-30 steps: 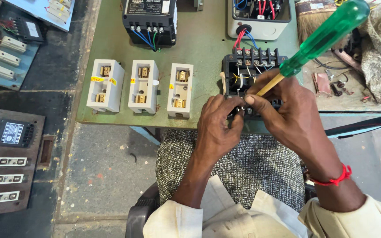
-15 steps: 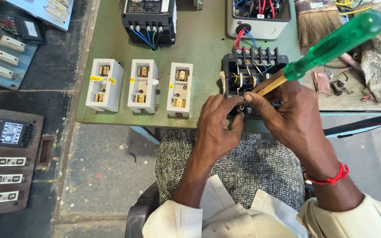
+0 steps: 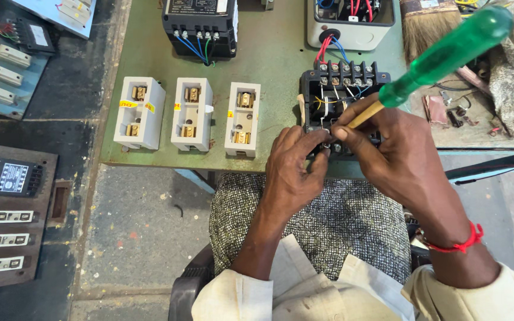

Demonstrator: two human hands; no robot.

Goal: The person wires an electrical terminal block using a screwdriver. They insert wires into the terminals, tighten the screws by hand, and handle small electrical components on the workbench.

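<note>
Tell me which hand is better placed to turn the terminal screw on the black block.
Right, probably. The right hand grips the green-handled screwdriver, its tip down at the black terminal block. The left hand only pinches at the block's near edge, carrying no tool.

A single head-worn camera looks steeply down, close over the lap and both hands, onto the near edge of the green board point(image 3: 269, 53).

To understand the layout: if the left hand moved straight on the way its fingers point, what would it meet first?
Probably the black terminal block, since the left hand already points up-right at its near edge, beside the right hand; depth is unclear.
</note>
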